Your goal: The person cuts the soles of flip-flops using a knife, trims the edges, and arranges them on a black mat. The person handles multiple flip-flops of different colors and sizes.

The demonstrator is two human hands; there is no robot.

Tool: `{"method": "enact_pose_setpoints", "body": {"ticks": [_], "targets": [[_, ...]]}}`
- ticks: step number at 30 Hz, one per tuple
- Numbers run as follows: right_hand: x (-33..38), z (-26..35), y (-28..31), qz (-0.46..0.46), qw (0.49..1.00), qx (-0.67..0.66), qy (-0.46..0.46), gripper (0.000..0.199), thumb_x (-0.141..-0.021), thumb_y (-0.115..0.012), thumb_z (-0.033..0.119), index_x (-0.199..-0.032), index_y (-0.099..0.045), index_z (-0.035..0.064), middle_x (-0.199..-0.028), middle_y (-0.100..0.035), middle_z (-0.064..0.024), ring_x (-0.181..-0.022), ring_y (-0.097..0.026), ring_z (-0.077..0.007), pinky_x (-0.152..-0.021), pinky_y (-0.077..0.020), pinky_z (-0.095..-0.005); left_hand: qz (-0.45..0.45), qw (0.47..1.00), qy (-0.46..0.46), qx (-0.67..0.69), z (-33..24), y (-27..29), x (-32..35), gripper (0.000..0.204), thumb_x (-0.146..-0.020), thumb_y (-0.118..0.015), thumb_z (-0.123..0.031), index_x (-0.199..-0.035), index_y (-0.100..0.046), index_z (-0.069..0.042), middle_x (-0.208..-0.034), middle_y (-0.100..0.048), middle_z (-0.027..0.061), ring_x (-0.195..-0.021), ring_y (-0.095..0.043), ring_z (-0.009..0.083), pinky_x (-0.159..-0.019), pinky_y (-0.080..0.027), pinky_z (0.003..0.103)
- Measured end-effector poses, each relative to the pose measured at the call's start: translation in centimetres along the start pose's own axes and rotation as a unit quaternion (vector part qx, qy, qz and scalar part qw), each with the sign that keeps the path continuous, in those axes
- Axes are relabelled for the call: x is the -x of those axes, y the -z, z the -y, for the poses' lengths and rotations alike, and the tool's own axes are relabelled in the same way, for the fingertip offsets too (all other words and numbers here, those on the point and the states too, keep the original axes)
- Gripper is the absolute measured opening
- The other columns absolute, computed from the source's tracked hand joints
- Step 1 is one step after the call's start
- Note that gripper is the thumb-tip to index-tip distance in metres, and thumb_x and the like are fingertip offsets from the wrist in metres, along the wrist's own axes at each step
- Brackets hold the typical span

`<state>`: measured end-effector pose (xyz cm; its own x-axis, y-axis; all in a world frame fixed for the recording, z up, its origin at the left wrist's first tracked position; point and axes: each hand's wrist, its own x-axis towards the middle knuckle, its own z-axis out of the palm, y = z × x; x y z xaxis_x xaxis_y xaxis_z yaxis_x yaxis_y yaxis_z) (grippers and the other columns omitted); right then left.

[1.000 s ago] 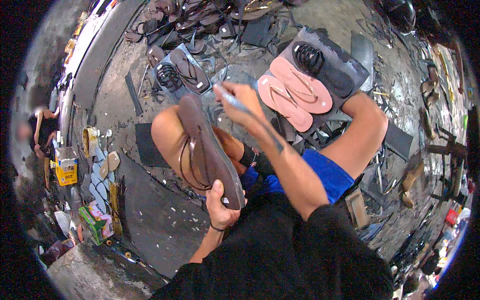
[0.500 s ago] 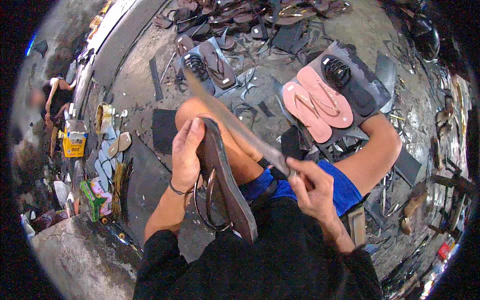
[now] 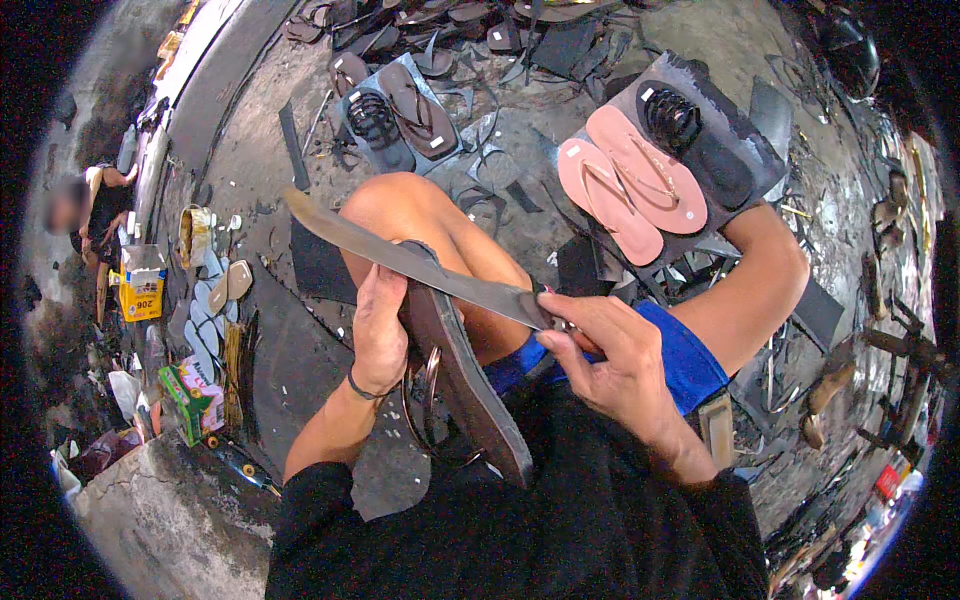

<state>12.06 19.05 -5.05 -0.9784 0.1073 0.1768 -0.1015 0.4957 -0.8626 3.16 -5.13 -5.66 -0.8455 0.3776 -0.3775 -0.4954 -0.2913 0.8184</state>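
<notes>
My left hand (image 3: pixel 381 335) is closed round the toe end of a dark brown flip-flop (image 3: pixel 458 385), which is tilted on its edge with its strap toward the left. In my right hand (image 3: pixel 615 360) is the handle of a long, broad-bladed knife (image 3: pixel 400 258). The blade slants across the upper end of the flip-flop, close to my left thumb; whether it touches the sole I cannot tell. Beyond my knees lie a pair of pink flip-flops (image 3: pixel 648 165) on a dark sheet and dark brown flip-flops (image 3: pixel 418 108) on a grey-blue sheet.
More dark sandals and scraps (image 3: pixel 440 20) are piled at the far edge. At left stand a yellow box (image 3: pixel 143 285) and a green-and-white carton (image 3: pixel 192 400). Another person (image 3: pixel 100 210) is at the far left. Offcuts are strewn over the floor.
The knife has swung from beside the flip-flop to lie across its upper end. My right hand has moved slightly left and up; the flip-flop has shifted a little to the right.
</notes>
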Motion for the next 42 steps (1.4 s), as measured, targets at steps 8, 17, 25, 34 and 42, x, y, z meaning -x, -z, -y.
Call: {"method": "enact_pose_setpoints", "body": {"ticks": [8,17,25,34,42], "targets": [[-4.8,-0.9,-2.3,0.047,0.989,-0.095,-0.108,0.027,-0.097,-0.064,0.020,-0.113,-0.068,-0.0009,-0.091,-0.072,-0.0149,-0.075,-0.064,-0.0170,-0.071,-0.0531,-0.0316,-0.073,0.996,-0.016,-0.058,-0.3,-2.7,-0.9,0.043,-0.103,-0.049,-0.047,-0.110,-0.060,-0.006,-0.086,-0.066,0.0062,-0.070,-0.064,0.0166,-0.063,-0.055,0.031],[-11.0,-0.4,3.0,0.109,0.950,-0.176,-0.234,0.037,-0.089,-0.075,0.028,-0.114,-0.067,0.0021,-0.095,-0.070,-0.0074,-0.079,-0.061,-0.0112,-0.067,-0.0507,-0.0268,-0.174,0.945,-0.268,-0.065,-7.8,3.5,-8.7,0.049,-0.103,-0.053,-0.040,-0.133,-0.053,0.000,-0.131,-0.061,0.0142,-0.121,-0.058,0.0246,-0.102,-0.048,0.037],[-17.4,-1.1,0.4,-0.044,0.896,-0.376,-0.231,0.048,-0.100,-0.057,0.041,-0.132,-0.059,0.0047,-0.113,-0.070,-0.0101,-0.055,-0.050,-0.0078,-0.051,-0.0444,-0.0255,-0.417,0.624,0.104,-0.652,11.3,26.8,-11.0,0.112,-0.076,-0.068,-0.071,-0.149,-0.029,0.005,-0.149,-0.040,0.0301,-0.140,-0.035,0.0448,-0.110,-0.036,0.054],[-3.4,-10.9,1.6,-0.097,0.842,-0.308,-0.432,0.037,-0.099,-0.063,0.027,-0.123,-0.061,-0.0005,-0.084,-0.062,-0.0046,-0.055,-0.048,-0.0059,-0.047,-0.0428,-0.0220,-0.462,0.574,0.011,-0.676,3.8,17.9,-9.2,0.042,-0.094,-0.054,-0.029,-0.127,-0.059,-0.004,-0.106,-0.069,0.0273,-0.099,-0.067,0.0433,-0.084,-0.054,0.052],[-2.5,-10.9,0.7,-0.075,0.849,-0.322,-0.413,0.035,-0.098,-0.064,0.027,-0.117,-0.063,-0.0024,-0.072,-0.058,-0.0018,-0.055,-0.051,-0.0081,-0.047,-0.0425,-0.0233,-0.523,0.742,-0.373,-0.192,-16.5,23.8,6.3,0.054,-0.095,-0.067,-0.039,-0.120,-0.062,0.008,-0.116,-0.063,0.0235,-0.098,-0.061,0.0262,-0.081,-0.049,0.042]]}}
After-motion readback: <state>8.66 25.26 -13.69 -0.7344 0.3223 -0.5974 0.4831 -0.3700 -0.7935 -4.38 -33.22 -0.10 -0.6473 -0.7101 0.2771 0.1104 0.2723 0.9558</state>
